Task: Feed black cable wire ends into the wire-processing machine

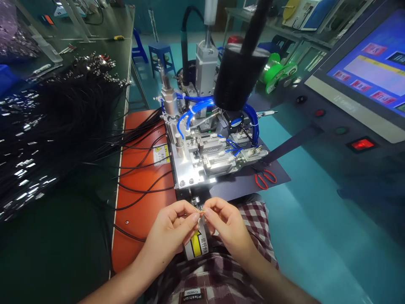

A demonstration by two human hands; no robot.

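Note:
Just in front of the machine (186,166), my left hand (175,228) and my right hand (226,223) are held close together, fingertips nearly meeting. Each pinches an end of a thin orange wire (203,212) that spans the small gap between them. Below the hands, a white and yellow label (196,247) shows on the machine's front part. Black cables (144,192) run from the machine's left side across an orange board (139,219).
A large heap of black cables with shiny ends (63,105) covers the dark table at left. Red-handled scissors (265,179) lie on the machine's dark base plate. A control screen (370,67) stands at right, and a black cylinder (236,76) hangs over the machine.

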